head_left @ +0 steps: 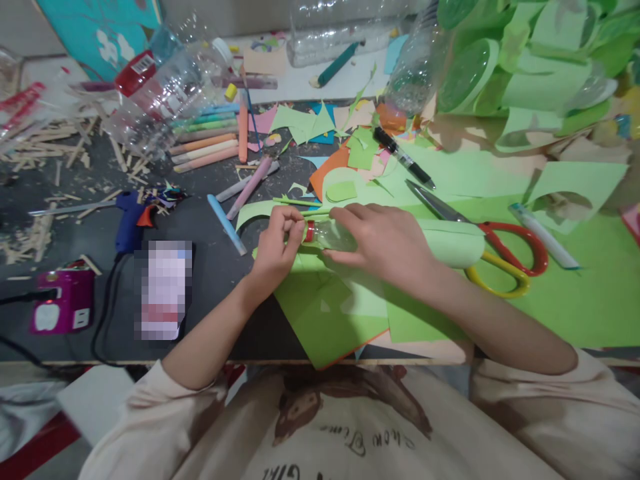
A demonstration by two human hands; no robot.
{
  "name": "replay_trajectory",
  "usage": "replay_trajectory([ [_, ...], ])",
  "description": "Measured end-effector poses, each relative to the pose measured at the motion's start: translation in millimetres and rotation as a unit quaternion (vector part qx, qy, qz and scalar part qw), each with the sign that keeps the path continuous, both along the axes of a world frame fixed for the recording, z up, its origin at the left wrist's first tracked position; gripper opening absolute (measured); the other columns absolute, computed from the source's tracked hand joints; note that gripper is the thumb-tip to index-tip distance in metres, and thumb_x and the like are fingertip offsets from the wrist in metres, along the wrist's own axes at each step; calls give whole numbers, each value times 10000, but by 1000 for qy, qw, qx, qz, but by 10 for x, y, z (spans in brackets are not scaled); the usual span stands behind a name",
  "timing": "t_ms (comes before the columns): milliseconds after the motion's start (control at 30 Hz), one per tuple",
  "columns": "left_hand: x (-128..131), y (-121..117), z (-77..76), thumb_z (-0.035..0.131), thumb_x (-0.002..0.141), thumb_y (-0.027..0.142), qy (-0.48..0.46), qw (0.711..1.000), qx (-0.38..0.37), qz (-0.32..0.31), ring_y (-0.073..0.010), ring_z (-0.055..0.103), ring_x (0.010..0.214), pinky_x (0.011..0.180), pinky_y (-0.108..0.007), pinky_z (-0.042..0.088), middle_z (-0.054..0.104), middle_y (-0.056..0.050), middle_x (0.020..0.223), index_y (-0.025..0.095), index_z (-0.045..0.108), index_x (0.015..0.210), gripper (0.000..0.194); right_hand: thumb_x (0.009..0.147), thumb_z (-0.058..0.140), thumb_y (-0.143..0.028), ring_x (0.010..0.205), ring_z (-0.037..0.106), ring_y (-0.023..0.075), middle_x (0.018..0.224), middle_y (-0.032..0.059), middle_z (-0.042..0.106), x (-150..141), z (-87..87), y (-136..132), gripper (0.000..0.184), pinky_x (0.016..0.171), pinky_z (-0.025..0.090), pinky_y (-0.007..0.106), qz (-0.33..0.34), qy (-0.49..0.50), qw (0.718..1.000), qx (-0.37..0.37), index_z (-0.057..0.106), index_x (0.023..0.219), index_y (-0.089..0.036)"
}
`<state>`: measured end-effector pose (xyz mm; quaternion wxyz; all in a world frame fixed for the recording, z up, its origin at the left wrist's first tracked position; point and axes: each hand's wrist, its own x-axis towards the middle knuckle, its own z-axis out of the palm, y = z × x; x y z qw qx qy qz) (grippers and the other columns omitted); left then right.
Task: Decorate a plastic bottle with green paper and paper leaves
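Observation:
A clear plastic bottle point(334, 235) lies on its side, its red-ringed neck pointing left. My left hand point(277, 245) is closed at the neck, thumb and fingers pinched by the red ring. From the right, my right hand point(387, 243) wraps over the bottle's body. Between the fingertips of both hands runs a thin green paper strip point(320, 212). A pale green paper roll point(453, 244) extends right from under my right hand. Green paper sheets point(320, 320) spread beneath. Just right of the roll lie scissors point(483, 230) with red and yellow handles, blades apart.
A blue glue gun point(129, 223), a phone point(165, 290) and a purple power box point(63, 301) with cords occupy the left. Clay sticks point(207, 147), a black pen point(404, 158) and paper scraps lie beyond my hands. Clear bottles point(173, 93) and green paper-covered pieces point(540, 73) stand behind.

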<state>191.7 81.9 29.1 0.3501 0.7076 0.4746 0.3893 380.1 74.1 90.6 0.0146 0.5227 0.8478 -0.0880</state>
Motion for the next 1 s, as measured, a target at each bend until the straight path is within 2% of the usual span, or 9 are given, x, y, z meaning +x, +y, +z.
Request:
replay_trajectory([
  [167,26,34,19,503,905,546,-53,997,-59,9,-83,321,440,440,-216,263,357,88,522,228,477,880,319,870,590,-448,812,642,258,1026,115,721,-12,12,9,389,581,231,300,-1,-9,1000,-11,611,1134,-164],
  [300,50,81,13,588,815,633,-124,987,-103,15,-79,359,446,435,-208,294,395,82,515,225,484,819,421,877,573,-449,816,631,257,1025,125,717,-7,26,8,394,585,237,302,-1,-7,1000,-7,605,1146,-163],
  [400,52,87,7,597,804,639,-131,985,-113,18,-76,371,444,438,-208,308,417,77,521,223,495,813,429,879,568,-442,802,626,255,1011,121,716,-2,26,3,380,581,232,307,1,-7,1000,-6,608,1135,-164],
  [633,32,49,-3,541,885,531,-64,994,-81,29,-77,369,454,446,-209,299,415,73,540,216,502,812,326,888,559,-425,824,635,266,1027,129,715,-25,10,-6,370,585,245,315,8,-11,1000,-17,615,1134,-155],
  [800,34,29,-26,518,914,461,-34,999,-28,32,-71,355,446,439,-204,282,401,78,537,213,508,820,266,884,564,-429,808,639,264,999,121,716,-20,-18,-18,376,578,235,313,11,-3,1000,-2,613,1136,-155],
  [933,30,6,-40,567,887,480,-42,997,36,60,-73,441,493,480,-200,356,474,67,591,214,502,830,280,876,576,-444,810,638,254,1030,125,718,-6,-1,-1,389,581,243,306,5,1,1000,-4,613,1138,-159],
  [1000,15,0,-32,522,910,490,-29,997,52,53,-87,509,570,545,-214,415,543,34,669,210,523,815,296,869,580,-463,818,640,254,1056,128,718,4,24,16,410,579,243,301,-7,3,1000,-13,615,1147,-163],
])
